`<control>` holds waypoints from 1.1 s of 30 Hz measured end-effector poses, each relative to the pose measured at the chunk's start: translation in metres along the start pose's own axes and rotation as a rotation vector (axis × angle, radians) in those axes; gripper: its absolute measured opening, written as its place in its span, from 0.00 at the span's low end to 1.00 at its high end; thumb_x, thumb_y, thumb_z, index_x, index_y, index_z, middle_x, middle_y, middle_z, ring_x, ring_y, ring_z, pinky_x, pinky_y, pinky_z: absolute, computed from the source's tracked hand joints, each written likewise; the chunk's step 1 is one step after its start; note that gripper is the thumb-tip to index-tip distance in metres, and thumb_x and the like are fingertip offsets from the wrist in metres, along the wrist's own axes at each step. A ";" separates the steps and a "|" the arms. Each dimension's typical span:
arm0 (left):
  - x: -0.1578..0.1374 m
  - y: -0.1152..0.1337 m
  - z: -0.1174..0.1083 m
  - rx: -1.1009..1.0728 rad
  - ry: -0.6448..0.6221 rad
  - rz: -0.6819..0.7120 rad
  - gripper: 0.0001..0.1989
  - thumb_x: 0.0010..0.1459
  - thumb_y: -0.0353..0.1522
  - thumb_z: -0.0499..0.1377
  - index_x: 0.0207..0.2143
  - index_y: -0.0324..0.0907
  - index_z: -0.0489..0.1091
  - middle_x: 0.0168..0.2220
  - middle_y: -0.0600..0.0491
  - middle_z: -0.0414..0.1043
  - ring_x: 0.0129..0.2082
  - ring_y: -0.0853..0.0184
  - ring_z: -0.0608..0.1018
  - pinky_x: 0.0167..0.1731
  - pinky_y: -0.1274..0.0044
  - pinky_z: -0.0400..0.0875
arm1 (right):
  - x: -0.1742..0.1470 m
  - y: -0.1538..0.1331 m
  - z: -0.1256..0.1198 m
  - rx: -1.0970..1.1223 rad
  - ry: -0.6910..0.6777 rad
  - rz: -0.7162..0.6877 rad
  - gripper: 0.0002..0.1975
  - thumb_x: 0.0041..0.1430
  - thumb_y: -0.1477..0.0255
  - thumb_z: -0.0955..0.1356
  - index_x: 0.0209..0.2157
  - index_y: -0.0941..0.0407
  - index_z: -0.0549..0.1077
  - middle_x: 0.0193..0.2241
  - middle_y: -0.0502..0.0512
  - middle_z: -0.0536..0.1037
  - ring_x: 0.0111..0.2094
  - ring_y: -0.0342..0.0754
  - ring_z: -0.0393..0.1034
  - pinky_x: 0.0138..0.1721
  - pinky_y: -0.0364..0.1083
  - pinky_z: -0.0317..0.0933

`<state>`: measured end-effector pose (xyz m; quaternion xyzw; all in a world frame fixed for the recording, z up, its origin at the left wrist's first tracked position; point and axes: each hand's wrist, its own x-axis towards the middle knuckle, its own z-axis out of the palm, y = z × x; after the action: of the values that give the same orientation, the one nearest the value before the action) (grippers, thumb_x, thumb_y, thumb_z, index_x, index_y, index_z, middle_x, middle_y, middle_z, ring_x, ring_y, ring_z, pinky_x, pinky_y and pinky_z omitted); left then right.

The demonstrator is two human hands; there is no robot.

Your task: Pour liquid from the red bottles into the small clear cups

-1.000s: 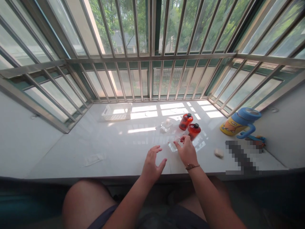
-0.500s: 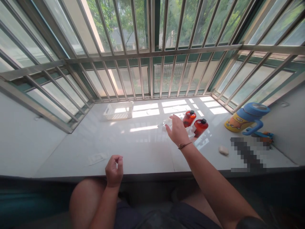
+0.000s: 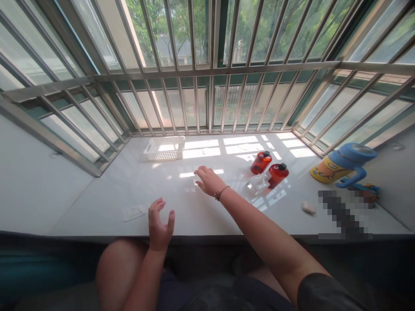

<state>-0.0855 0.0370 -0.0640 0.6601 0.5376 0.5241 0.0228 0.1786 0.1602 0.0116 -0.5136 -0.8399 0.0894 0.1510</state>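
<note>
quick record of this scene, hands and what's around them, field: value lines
left hand: thumb and fingers apart, no held object visible
right hand: over glossy white surface, palm hidden, grip unclear
nearest left hand: flat, pale translucent strip
bottles: two red translucent bottles with black caps
beside bottles: clear plastic item, exact shape unclear
back left: white perforated plastic basket
right side: blue-and-yellow handled flask, small beige lump
</note>
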 end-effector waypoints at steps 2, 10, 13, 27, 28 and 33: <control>0.000 0.001 0.003 0.041 -0.003 0.007 0.30 0.65 0.41 0.67 0.64 0.42 0.62 0.67 0.36 0.64 0.68 0.48 0.70 0.62 0.53 0.74 | -0.004 -0.017 -0.003 0.074 -0.002 -0.191 0.31 0.70 0.61 0.72 0.69 0.46 0.63 0.73 0.62 0.58 0.67 0.59 0.63 0.64 0.56 0.64; 0.003 -0.006 0.013 0.116 -0.049 0.000 0.48 0.61 0.47 0.71 0.74 0.46 0.51 0.73 0.34 0.58 0.72 0.43 0.65 0.68 0.49 0.67 | -0.010 0.063 -0.105 -0.280 0.145 0.166 0.26 0.72 0.62 0.67 0.67 0.56 0.66 0.70 0.71 0.62 0.68 0.69 0.59 0.63 0.64 0.63; 0.003 -0.010 0.017 0.133 -0.059 0.002 0.43 0.64 0.44 0.68 0.74 0.45 0.53 0.69 0.36 0.64 0.70 0.46 0.69 0.68 0.51 0.68 | -0.016 0.125 -0.138 -0.455 0.063 0.594 0.29 0.69 0.59 0.70 0.65 0.59 0.69 0.64 0.76 0.69 0.66 0.74 0.61 0.60 0.67 0.64; 0.004 -0.008 0.016 0.161 -0.042 0.014 0.38 0.67 0.40 0.65 0.73 0.44 0.55 0.68 0.36 0.66 0.69 0.47 0.71 0.67 0.53 0.69 | -0.017 0.118 -0.137 -0.054 -0.296 0.298 0.34 0.65 0.52 0.72 0.68 0.46 0.66 0.63 0.60 0.74 0.54 0.57 0.76 0.54 0.51 0.69; 0.004 -0.008 0.016 0.165 -0.043 0.015 0.38 0.67 0.40 0.65 0.73 0.43 0.55 0.68 0.36 0.66 0.69 0.47 0.71 0.67 0.53 0.69 | -0.017 0.111 -0.136 -0.015 -0.300 0.236 0.36 0.65 0.50 0.72 0.70 0.45 0.64 0.65 0.59 0.73 0.57 0.58 0.75 0.56 0.51 0.69; 0.003 -0.008 0.016 0.162 -0.047 0.022 0.37 0.68 0.40 0.65 0.73 0.43 0.55 0.68 0.36 0.66 0.69 0.48 0.71 0.67 0.52 0.69 | -0.029 0.111 -0.128 -0.151 -0.513 0.230 0.53 0.47 0.53 0.82 0.71 0.48 0.63 0.67 0.66 0.70 0.61 0.69 0.73 0.57 0.62 0.70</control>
<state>-0.0798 0.0508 -0.0735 0.6776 0.5705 0.4635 -0.0241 0.3282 0.1849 0.0933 -0.5757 -0.7912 0.1703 -0.1162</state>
